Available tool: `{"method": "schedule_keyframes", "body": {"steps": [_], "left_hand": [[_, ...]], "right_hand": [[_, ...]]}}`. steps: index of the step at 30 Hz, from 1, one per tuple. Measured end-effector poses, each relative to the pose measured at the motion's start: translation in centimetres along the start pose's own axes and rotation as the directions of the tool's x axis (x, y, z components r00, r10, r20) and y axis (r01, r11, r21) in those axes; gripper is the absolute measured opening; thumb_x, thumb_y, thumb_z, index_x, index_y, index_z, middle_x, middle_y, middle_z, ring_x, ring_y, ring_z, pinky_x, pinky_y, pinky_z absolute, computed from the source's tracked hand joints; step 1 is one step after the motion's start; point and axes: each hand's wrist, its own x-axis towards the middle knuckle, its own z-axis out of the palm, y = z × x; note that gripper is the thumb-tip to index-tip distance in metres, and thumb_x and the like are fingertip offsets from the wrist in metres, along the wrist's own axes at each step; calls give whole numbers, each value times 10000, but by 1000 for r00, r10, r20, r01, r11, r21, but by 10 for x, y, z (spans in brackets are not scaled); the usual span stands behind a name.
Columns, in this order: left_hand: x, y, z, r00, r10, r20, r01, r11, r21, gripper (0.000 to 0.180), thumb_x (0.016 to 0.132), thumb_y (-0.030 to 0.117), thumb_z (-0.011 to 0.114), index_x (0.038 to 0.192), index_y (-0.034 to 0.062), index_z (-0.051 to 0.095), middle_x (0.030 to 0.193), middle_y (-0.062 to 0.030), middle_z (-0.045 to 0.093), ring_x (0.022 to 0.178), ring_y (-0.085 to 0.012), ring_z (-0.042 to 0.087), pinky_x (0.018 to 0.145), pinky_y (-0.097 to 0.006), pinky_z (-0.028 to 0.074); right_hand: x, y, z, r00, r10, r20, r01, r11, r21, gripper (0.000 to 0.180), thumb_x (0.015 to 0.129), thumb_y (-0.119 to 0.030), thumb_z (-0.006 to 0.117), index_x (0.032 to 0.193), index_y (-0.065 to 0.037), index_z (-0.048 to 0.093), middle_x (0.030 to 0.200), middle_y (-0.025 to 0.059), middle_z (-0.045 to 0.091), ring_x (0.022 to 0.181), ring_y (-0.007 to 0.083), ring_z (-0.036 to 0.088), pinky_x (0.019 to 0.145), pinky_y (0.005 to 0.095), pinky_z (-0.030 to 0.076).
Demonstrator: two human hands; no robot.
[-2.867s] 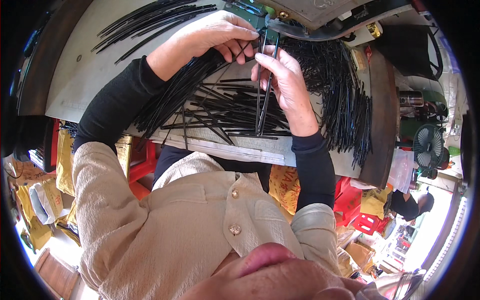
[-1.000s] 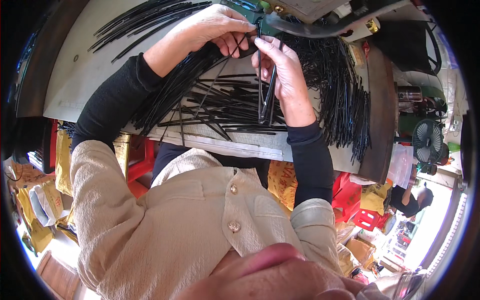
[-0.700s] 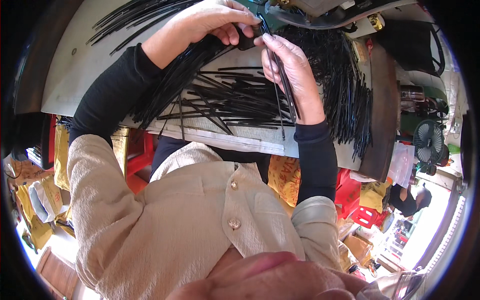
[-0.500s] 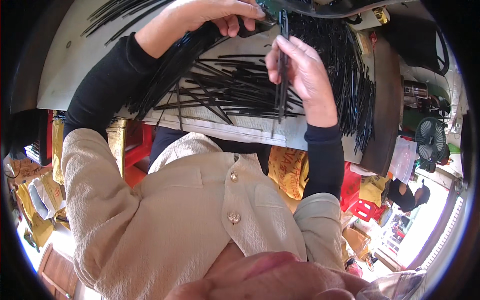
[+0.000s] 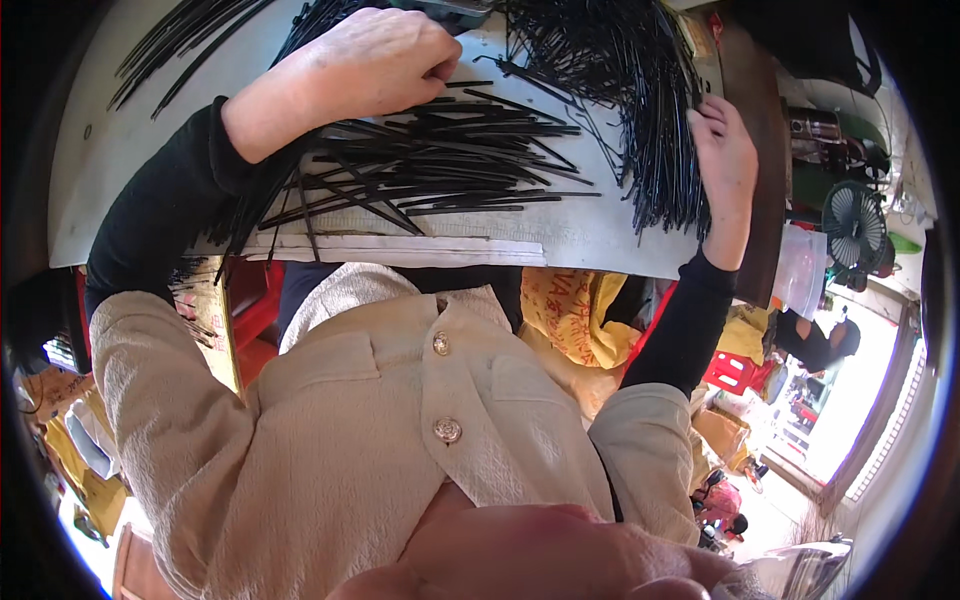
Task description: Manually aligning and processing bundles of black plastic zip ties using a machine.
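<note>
My left hand (image 5: pixel 385 62) is closed, its fingers curled under near the far edge of a loose pile of straight black strips (image 5: pixel 440 160). Whatever those fingers may hold is hidden beneath the hand. Over on the right, my right hand (image 5: pixel 727 160) has its fingers bent together against the outer side of a thick heap of thin black strips (image 5: pixel 660 130). Anything pinched there is too dark and small to make out. Just beyond the left hand, part of a dark green device (image 5: pixel 455 10) shows at the top edge.
The pale tabletop (image 5: pixel 85 200) bears more black strips (image 5: pixel 190 45) at far left. A white folded strip (image 5: pixel 400 249) runs along its front edge. Right of the table stand a small fan (image 5: pixel 853 225) and a clear plastic bag (image 5: pixel 800 265). Yellow sacks (image 5: pixel 575 315) lie below.
My right hand has moved right from the table's middle to the heap's outer side; the long black strips it held no longer show in it. My left hand has moved nearer and left, away from the device.
</note>
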Motion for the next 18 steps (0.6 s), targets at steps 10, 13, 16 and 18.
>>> {"method": "schedule_keyframes", "body": {"steps": [10,13,16,18], "left_hand": [[4,-8,-8,989,-116,87,139,932,-336,201,811,125,639,976,11,632,761,-118,647,599,-206,610,551,-314,481],[3,-11,-6,985,-142,98,171,891,-420,238,816,93,638,1031,-9,627,723,-90,631,521,-124,569,468,-267,453],[3,-7,-9,977,-190,98,214,871,-442,261,817,85,642,1055,-23,623,700,-73,620,469,-95,539,429,-245,435],[3,-6,-10,970,-218,112,245,856,-456,256,826,99,640,1052,-21,626,683,-62,613,450,-90,529,416,-237,427]], "right_hand": [[3,-59,63,922,-384,56,384,884,-267,212,825,-152,605,1030,-104,622,1005,86,631,853,306,632,712,390,509],[10,-54,74,908,-417,39,408,859,-309,214,831,-152,599,1038,-105,620,988,80,628,849,313,625,713,400,503],[13,-56,74,915,-395,79,400,868,-295,190,832,-164,605,1009,-100,628,906,65,643,820,300,625,693,396,493],[14,-58,70,931,-339,138,364,896,-254,152,829,-151,597,960,-85,639,951,87,644,842,309,632,697,412,502]]}}
